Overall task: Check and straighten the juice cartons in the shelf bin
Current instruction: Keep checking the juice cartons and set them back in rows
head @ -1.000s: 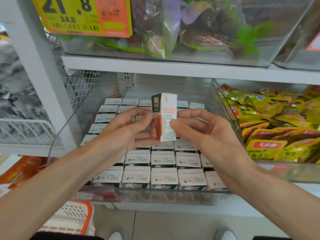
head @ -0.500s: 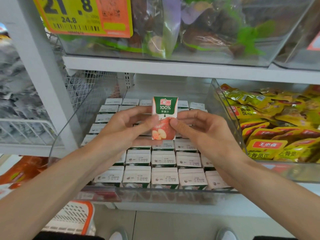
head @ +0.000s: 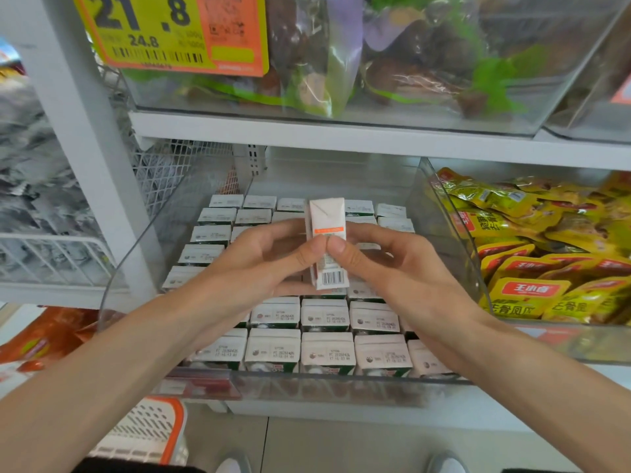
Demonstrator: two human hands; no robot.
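I hold one small juice carton upright above the clear shelf bin. Its white side panel with an orange stripe and a barcode faces me. My left hand pinches it from the left and my right hand from the right, both thumbs meeting on the panel. Below, several rows of juice cartons stand packed in the bin, white tops with printed dates facing up. My hands hide the middle rows.
A clear bin of yellow snack packets sits to the right. Above, a white shelf carries a bin of bagged goods and a yellow price tag. A white upright post stands left. A white and orange basket sits below.
The carton has been turned in my hands: half a second ago its green and red apple front faced me, now its white barcode side does. Both hands stay in place.
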